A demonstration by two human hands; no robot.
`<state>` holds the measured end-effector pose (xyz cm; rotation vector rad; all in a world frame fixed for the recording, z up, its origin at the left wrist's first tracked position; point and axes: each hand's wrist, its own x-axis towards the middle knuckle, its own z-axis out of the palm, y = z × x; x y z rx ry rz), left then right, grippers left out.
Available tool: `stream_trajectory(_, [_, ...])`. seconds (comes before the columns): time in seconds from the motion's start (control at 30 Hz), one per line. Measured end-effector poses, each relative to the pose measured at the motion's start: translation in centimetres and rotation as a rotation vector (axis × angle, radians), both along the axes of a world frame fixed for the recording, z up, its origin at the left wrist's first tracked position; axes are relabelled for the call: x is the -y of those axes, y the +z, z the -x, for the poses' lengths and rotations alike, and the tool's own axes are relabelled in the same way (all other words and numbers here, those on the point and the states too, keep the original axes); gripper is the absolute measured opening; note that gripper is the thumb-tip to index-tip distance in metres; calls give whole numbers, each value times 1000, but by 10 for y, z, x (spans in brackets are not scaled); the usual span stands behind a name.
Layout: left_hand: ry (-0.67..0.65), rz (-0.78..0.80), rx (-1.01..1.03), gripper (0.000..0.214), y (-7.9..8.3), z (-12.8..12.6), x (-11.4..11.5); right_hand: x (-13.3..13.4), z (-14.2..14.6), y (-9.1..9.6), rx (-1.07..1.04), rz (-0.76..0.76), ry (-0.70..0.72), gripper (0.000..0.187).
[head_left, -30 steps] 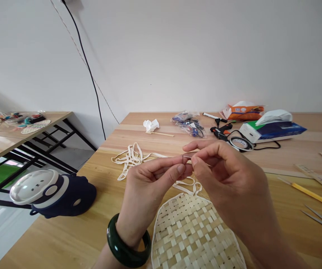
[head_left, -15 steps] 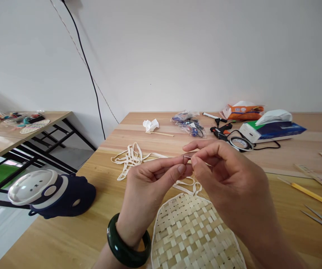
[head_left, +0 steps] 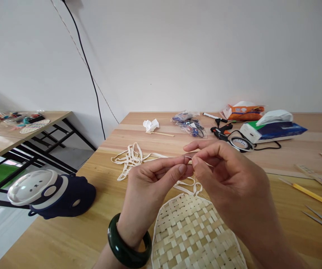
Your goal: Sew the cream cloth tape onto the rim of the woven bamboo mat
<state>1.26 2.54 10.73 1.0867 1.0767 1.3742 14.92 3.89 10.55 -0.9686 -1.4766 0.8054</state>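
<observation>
My left hand [head_left: 152,186], with a dark green bangle [head_left: 128,244] on its wrist, pinches a thin needle-like thing [head_left: 188,158] between thumb and forefinger above the table. My right hand [head_left: 228,175] meets it from the right, thumb and forefinger pinched at the same spot; whether a thread runs between them is too fine to see. Below both hands lies a woven bamboo mat [head_left: 194,235] edged with cream ribbon. A loose heap of cream ribbon [head_left: 131,158] lies on the table behind my left hand.
A navy bottle with a white bear lid [head_left: 51,192] lies at the table's left edge. Farther back are crumpled paper [head_left: 151,125], a plastic bag [head_left: 189,125], a glue gun [head_left: 221,130], tape [head_left: 241,143] and tissue packs [head_left: 273,129]. Sticks and scissors [head_left: 320,218] lie at right.
Both hands hold almost the same pinch throughout; the view has only shifted very slightly.
</observation>
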Motion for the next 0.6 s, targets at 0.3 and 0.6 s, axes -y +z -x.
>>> stream_trajectory(0.3, [-17,1,40,9,-1,2,0,2,-1,0,9,-15,-19,10])
stream_trajectory(0.6, [-4,11,20,8,-1,0,0,1,0,1,0,8,3,9])
